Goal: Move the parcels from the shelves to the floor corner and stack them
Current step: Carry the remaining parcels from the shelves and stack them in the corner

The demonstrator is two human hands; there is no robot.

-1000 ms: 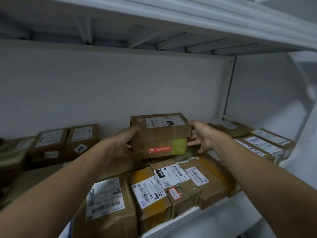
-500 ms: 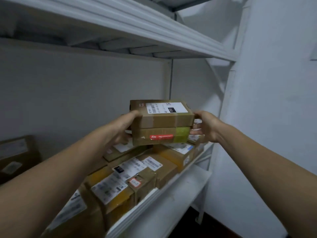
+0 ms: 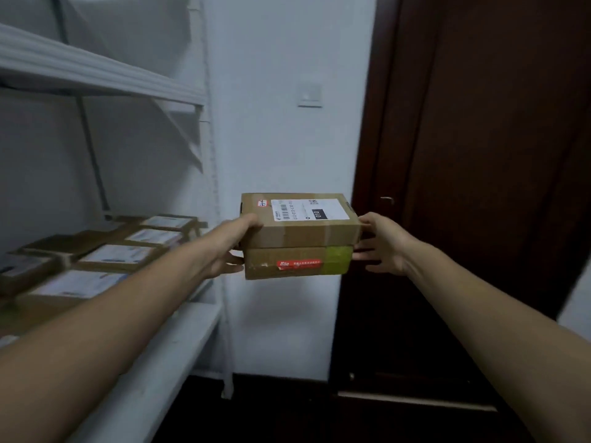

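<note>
Two brown cardboard parcels are stacked and held in the air in front of a white wall. The upper parcel (image 3: 300, 220) carries a white label marked 010. The lower parcel (image 3: 297, 263) has a red sticker and green tape on its front. My left hand (image 3: 228, 247) grips the left end of the pair, thumb on the upper one. My right hand (image 3: 382, 243) presses against the right end. Several more labelled parcels (image 3: 115, 255) lie on the white shelf (image 3: 166, 350) at the left.
An upper shelf board (image 3: 96, 75) juts out at the top left. A dark brown door (image 3: 479, 187) fills the right side, with a handle (image 3: 387, 199) near the parcels. A light switch (image 3: 309, 95) sits on the wall. The floor (image 3: 271, 410) below is dark.
The two stacked parcels came up off the shelf pile and swung right, away from the shelf. The view has turned right with them; the door and wall are now behind them.
</note>
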